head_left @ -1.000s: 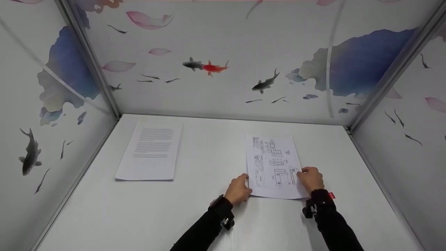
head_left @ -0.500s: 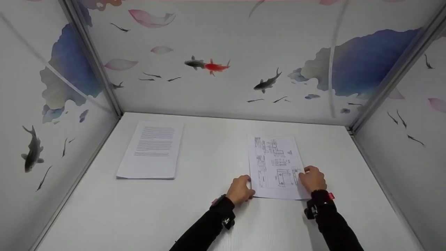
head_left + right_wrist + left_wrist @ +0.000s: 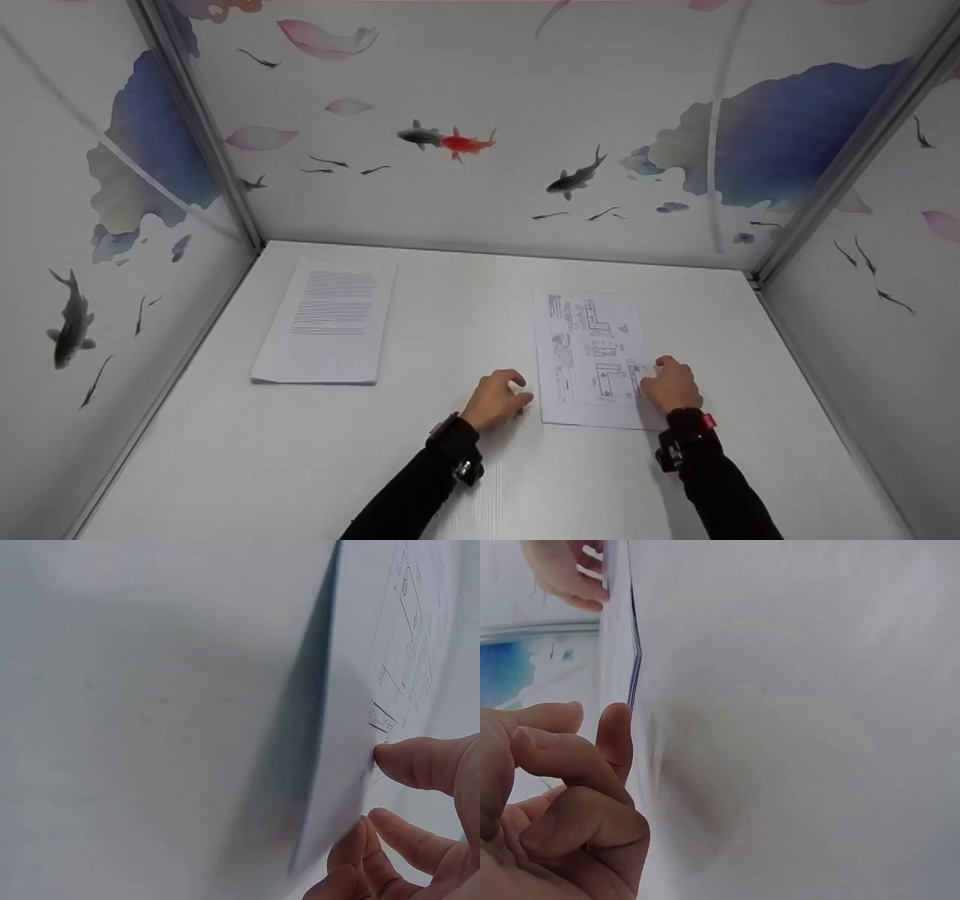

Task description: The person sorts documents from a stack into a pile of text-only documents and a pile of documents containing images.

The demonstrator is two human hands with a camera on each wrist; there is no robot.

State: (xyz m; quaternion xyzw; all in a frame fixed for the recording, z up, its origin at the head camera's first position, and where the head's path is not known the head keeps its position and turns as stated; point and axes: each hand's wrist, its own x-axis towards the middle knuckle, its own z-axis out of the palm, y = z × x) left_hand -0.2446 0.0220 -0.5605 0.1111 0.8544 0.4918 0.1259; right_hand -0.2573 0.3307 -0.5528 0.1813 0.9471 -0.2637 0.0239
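Observation:
A sheet of paper printed with technical drawings lies on the white table, right of the middle. My right hand pinches its right edge near the front corner. In the right wrist view the thumb presses on the printed face of the sheet, with fingers at the edge, and the near edge stands off the table over a shadow. My left hand is just left of the sheet, holding nothing, with its fingers loosely bent. The left wrist view shows that hand apart from the paper edge.
A stack of paper with printed text lies at the left of the table. White panels with painted fish and petals enclose the table at the back and both sides, joined by metal posts.
The left hand has let go of the left edge of the drawing sheet and moved a little to the left. The right hand stays at the right edge.

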